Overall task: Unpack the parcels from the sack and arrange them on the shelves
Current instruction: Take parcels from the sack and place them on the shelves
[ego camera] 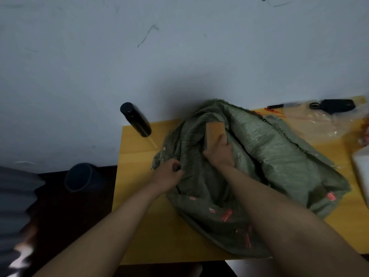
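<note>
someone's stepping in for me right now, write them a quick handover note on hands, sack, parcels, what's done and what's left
Left hand: fingers grip the sack's edge at its left side, holding the mouth open.
Right hand: inside the sack mouth, gripping a brown cardboard parcel that is partly out.
Sack: green woven, lying on the yellow table, bulging, so probably more parcels inside.
Done: no unpacked parcel in view; no shelves in view.
Left: lift this parcel clear, shelve it, then empty the rest of the sack.
</note>
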